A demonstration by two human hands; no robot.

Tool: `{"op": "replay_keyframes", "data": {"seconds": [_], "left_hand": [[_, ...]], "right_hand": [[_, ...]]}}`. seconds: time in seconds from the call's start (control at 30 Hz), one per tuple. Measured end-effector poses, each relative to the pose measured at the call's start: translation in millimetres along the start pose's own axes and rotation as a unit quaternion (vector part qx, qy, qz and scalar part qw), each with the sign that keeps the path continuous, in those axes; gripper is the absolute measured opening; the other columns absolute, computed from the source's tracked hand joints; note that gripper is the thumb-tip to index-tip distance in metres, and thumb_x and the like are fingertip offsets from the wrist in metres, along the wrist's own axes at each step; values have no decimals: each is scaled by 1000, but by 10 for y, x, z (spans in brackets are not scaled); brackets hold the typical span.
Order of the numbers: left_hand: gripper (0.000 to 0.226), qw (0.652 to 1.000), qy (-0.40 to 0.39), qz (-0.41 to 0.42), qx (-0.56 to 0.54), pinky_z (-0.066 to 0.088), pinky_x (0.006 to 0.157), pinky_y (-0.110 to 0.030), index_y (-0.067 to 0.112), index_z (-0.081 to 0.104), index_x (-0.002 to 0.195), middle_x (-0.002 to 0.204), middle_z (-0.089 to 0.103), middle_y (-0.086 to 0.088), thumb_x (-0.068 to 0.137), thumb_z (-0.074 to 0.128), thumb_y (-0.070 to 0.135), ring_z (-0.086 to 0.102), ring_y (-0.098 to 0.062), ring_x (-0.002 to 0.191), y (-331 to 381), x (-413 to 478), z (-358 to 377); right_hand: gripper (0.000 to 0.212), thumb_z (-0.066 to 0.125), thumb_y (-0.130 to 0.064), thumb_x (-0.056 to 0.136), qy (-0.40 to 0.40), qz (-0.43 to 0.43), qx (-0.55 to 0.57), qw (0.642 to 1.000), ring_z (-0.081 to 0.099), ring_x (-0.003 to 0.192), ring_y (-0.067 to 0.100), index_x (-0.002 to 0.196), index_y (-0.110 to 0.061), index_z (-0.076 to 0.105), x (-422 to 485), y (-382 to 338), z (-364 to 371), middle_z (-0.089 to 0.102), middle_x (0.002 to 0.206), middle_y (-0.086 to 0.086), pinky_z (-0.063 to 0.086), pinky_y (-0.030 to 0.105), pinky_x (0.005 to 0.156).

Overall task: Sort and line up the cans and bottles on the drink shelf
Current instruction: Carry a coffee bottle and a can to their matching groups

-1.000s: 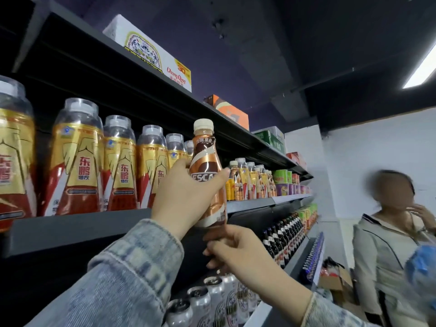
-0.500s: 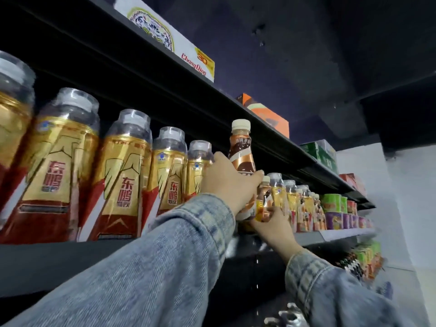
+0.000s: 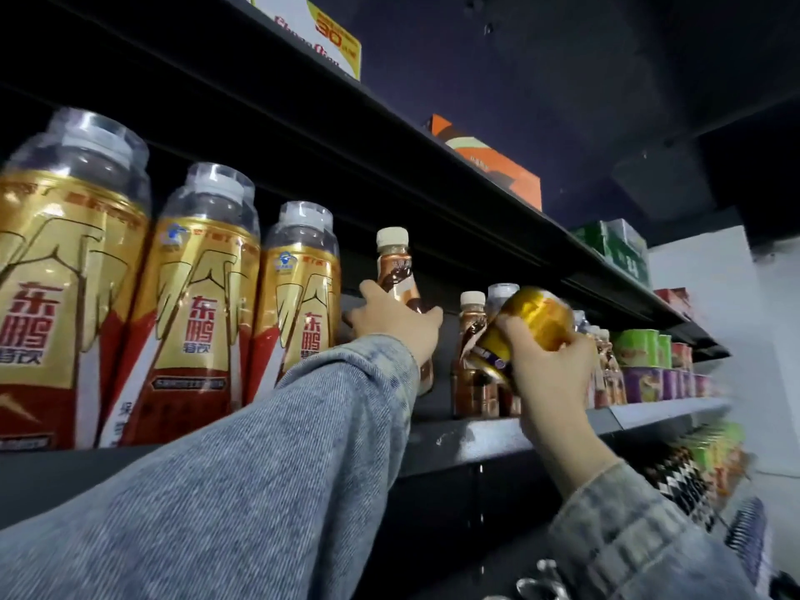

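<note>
My left hand grips a brown coffee bottle with a cream cap, standing upright on the dark drink shelf, right of a row of gold and red energy drink bottles. My right hand holds a gold can tilted on its side, lifted in front of another brown coffee bottle. Behind the can stand more small bottles, mostly hidden.
Green and purple cups fill the shelf's far right. Boxes sit on the upper shelf close overhead. Dark bottles and can tops are on lower shelves. A white wall closes the right end.
My left hand carried the coffee bottle from in front of the shelf onto it beside the energy drinks. My right hand reached in, took a gold can and lifted it tilted.
</note>
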State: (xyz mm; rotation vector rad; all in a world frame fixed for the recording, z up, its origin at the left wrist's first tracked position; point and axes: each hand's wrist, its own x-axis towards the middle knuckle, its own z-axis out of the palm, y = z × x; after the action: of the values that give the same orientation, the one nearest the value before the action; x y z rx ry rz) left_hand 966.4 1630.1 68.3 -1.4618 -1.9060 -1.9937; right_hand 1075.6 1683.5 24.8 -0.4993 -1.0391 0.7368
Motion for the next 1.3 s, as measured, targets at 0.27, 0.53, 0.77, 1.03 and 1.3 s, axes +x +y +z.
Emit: {"op": "replay_keyframes", "data": {"seconds": [0.27,0.53,0.77,1.03,1.3], "left_hand": [[112,987,-153,-56,7,38,106,-47,21,6,147,139,42,-13,66,76,52,46,-31,124,-149,47,386],[93,979,-183,-82,-34,44,97,-37,10,32,134,119,56,-11,69,56,71,57,-28,107,-97,180,567],[22,946,-302,-100,-65,44,52,-22,16,51,79,71,54,0,96,51,31,52,-12,59,-63,260,492],[32,947,-266,-106,-147,50,50,-32,6,54,116,98,66,-11,88,63,19,64,-23,73,-152,373,580],[16,930,-328,-109,-127,48,34,-22,12,56,91,74,64,-3,90,61,27,63,-16,54,-151,326,527]], "right_hand": [[62,78,-23,71,7,-46,54,997,64,85,21,116,-21,35,-55,-228,-625,55,97,2,54,34,65],[73,82,-31,60,-18,-16,16,1000,69,89,28,122,-21,46,-159,36,-930,65,107,9,57,48,79],[88,82,-41,43,-25,-3,19,1000,68,90,31,121,-21,47,-205,128,-980,64,107,10,56,51,79],[88,77,-43,38,-35,-4,17,999,68,88,30,118,-19,51,-240,159,-957,66,104,9,55,50,81],[59,80,-22,62,-68,6,-7,998,67,89,31,113,-19,52,-214,179,-958,65,102,9,55,49,81]]}}
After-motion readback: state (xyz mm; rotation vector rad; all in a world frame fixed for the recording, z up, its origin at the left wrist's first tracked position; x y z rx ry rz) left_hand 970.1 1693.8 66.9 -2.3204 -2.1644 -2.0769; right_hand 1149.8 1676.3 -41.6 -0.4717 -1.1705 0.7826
